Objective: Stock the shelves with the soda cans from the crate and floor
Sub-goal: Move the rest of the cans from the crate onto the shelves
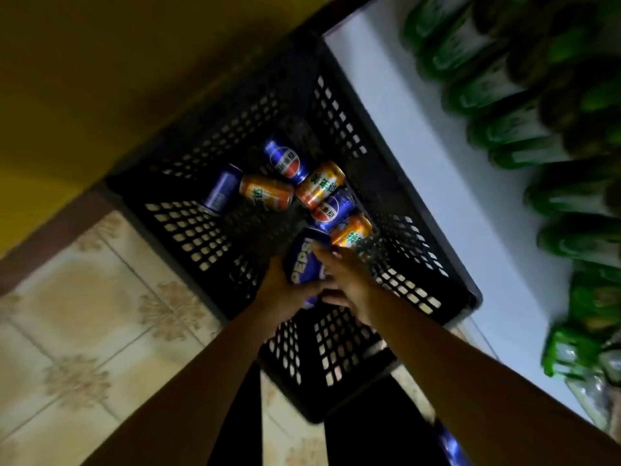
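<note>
Your left hand (285,287) and right hand (342,280) clasp a Pepsi can (304,260) over the crate (188,227), where six cans remain unstocked.

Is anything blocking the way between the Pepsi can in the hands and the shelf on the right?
Nothing visible does. The left hand grips the Pepsi can above the crate, with the right hand on it too. The white shelf beside the crate shows a bare strip in front of the green bottles.

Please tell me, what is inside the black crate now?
Six cans lie loose on the floor of the black crate: three blue cans and three orange cans. Both hands hold another blue Pepsi can above them, hiding anything beneath.
</note>
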A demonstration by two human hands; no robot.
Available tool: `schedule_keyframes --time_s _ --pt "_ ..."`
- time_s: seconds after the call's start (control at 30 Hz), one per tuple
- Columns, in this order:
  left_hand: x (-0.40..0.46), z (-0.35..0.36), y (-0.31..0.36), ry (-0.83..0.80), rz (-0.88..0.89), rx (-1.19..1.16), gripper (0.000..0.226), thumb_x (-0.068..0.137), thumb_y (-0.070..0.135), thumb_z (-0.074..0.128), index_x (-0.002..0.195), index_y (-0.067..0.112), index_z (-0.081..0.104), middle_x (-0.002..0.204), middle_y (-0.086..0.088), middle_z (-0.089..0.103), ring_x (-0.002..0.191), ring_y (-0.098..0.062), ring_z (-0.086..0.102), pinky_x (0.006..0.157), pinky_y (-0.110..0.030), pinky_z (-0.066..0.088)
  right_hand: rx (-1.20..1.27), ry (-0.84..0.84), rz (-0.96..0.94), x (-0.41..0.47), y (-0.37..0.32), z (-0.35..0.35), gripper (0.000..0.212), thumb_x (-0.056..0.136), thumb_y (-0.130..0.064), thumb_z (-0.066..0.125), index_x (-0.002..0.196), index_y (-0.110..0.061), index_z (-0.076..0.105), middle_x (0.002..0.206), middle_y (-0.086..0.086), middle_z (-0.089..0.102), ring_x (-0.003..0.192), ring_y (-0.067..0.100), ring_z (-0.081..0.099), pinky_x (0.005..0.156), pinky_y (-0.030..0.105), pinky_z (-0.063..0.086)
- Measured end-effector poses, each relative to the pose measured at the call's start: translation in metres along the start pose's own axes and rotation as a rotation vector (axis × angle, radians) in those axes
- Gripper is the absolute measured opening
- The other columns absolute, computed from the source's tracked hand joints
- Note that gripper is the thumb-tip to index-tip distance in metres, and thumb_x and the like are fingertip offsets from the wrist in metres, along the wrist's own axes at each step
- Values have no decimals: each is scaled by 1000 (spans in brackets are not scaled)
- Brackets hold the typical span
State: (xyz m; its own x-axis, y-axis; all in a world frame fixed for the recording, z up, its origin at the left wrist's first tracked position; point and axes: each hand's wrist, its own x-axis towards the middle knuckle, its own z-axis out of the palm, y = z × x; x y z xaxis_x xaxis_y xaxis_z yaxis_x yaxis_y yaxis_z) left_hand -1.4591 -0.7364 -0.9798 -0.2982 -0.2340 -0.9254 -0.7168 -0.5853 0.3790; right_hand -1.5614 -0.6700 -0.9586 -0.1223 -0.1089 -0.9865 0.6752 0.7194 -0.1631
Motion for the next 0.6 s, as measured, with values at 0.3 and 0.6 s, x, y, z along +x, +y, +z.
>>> schedule_keyframes --time_s 0.3,0.6 --pt "-248 -46 84 -298 9 186 80 59 34 85 130 20 50 127 -6 60 104 -24 63 83 -40 55 234 91 -120 -247 -19 22 46 73 -28 81 114 -19 61 100 9 72 86 27 71 70 47 59" --pt "-422 -50 95 -337 -220 17 39 93 29 56 130 17 50 124 -12 60 86 -20 61 65 -29 53 516 358 -214 -421 41 37 39 80 -53 68 94 -17 63 94 6 70 84 21 68 66 29 55"
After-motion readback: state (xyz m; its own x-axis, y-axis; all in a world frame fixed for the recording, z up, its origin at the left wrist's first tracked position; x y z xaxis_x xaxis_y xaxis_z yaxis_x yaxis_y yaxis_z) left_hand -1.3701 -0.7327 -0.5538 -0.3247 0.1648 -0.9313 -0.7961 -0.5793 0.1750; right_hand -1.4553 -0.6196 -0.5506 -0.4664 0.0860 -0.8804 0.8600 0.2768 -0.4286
